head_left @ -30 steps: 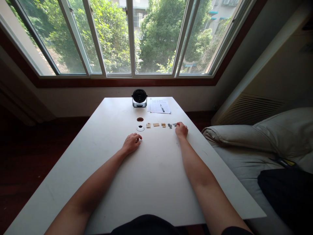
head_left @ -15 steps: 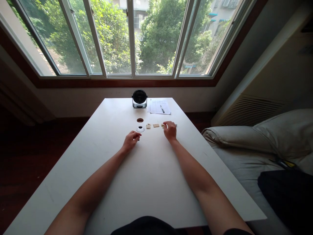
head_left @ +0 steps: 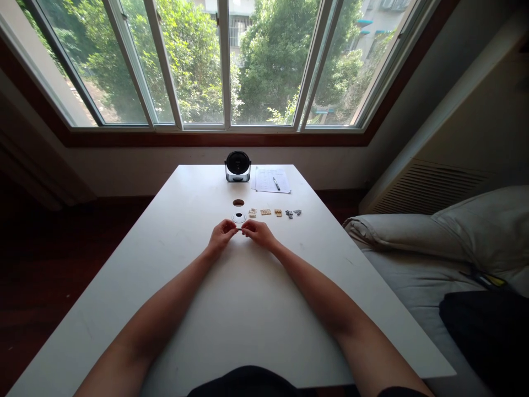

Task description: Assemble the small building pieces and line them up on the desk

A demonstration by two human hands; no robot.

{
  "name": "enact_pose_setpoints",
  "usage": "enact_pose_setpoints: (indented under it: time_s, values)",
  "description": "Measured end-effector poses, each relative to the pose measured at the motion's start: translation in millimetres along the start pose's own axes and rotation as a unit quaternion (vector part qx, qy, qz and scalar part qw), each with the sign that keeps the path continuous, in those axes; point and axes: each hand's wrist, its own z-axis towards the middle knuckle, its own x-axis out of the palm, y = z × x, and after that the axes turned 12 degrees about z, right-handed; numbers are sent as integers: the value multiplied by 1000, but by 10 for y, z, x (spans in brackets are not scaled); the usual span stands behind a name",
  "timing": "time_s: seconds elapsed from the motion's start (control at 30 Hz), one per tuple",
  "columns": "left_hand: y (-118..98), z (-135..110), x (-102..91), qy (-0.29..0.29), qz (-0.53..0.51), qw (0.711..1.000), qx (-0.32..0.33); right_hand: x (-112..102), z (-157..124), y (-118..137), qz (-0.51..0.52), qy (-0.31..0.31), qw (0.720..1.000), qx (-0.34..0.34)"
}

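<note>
My left hand [head_left: 222, 235] is closed in a pinch on a small dark piece [head_left: 239, 229], too small to name. From the other side my right hand [head_left: 259, 233] meets it, thumb and fingers pinched together at the piece's right end. Whatever else the right fingertips hold is hidden. Just beyond the hands, a row of small block-like parts lies on the white table [head_left: 243, 309]: cream pieces [head_left: 252, 213], flat tan pieces [head_left: 265, 212], more tan pieces [head_left: 278, 213], dark grey pieces [head_left: 289, 214] and lighter grey pieces [head_left: 297, 212].
A clear-rimmed ring [head_left: 233, 220] with a dark centre lies by the fingertips, with a round table hole [head_left: 238, 203] behind it. Farther back stand a black round fan-like device [head_left: 238, 164] and papers [head_left: 264, 182] with a pen [head_left: 276, 183]. A sofa [head_left: 397, 275] flanks the right edge.
My right hand has come left from the tan and grey pieces to meet my left hand at the dark piece. The grey pieces are uncovered now. My left hand has hardly moved.
</note>
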Motion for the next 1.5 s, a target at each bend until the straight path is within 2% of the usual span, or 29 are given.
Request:
enact_pose_setpoints:
  time_s: [0.17,0.3,0.47,0.63,0.87,1.13,1.5]
  values:
    - [-18,-10,7,14,-5,1000,10,12,25,14,115,19,993,33]
    - [-12,-12,8,20,-14,1000,0,25,25,21,141,11,989,31]
    - [28,-5,18,37,-43,998,-20,33,21,-16,130,-3,991,13]
    - [18,-9,20,37,-46,998,-11,36,26,-44,86,-22,996,-5]
    - [-2,-31,44,44,-36,998,3,24,19,-42,106,12,994,16]
    - [40,-11,43,40,-20,999,4,29,36,-130,72,2,997,-16]
    - [58,-17,41,30,-12,999,-2,19,27,-138,72,15,997,-4]
